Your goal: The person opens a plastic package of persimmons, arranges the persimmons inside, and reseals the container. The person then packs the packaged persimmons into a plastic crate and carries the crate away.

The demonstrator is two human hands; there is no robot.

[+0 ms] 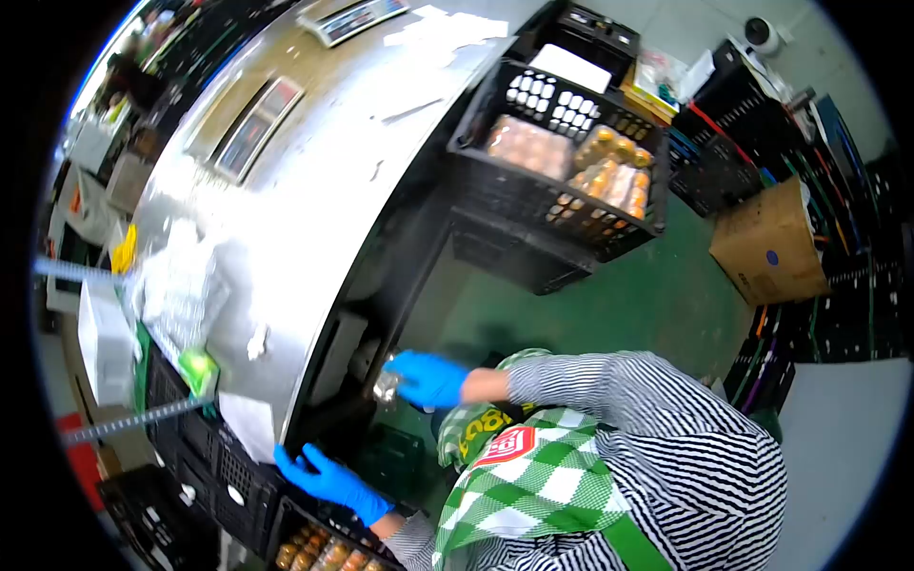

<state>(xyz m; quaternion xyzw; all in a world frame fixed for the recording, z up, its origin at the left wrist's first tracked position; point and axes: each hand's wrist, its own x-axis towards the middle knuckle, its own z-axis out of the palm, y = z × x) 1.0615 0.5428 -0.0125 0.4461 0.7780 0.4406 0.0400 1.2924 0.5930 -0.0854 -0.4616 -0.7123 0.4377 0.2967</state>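
Two blue-gloved hands work well apart in front of a person in a striped top and green-checked apron (543, 485). The right hand (430, 379) grips a small shiny, clear-wrapped item (386, 383) at its fingertips, too blurred to identify; the grip at one end probably leaves the rest of it uncovered. The left hand (328, 482) holds nothing, its fingers spread, near a white sheet of paper (249, 426); whether they touch cannot be told. The item lies just beyond the right hand's fingers and apart from the left hand. Ahead of both hands stretches a steel table (314, 209). Beside the left wrist, orange-coloured packs (328, 555) fill a low crate. To the right of the right hand, a black crate (519, 181) bears more wrapped packs (609, 181), presumably stacked high to sit within easy reach.
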